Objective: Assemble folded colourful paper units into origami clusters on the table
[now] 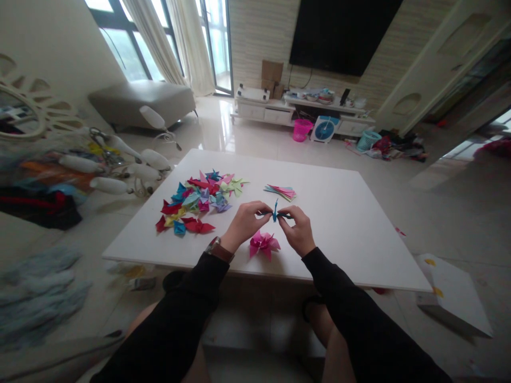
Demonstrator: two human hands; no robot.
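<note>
A blue paper crane (275, 211) is held up over the white table (339, 223), its thin neck pointing away from me. My left hand (248, 221) pinches one wing between thumb and fingers. The opposite wing is pinched by my right hand (297, 227). Just below the hands, on the tabletop, rests a pink folded paper piece (264, 244) with pointed petals. Beyond the hands lies a fanned stack of coloured paper sheets (281, 191). To the left spreads a pile of folded paper cranes (195, 197) in red, blue, pink, green and yellow.
A white box (455, 292) stands on the floor at the table's right corner. Left of the table is a lamp with several white shades (147, 171). Across the room are a TV cabinet (255, 111), a pink basket (302, 129) and a grey bench (139, 103).
</note>
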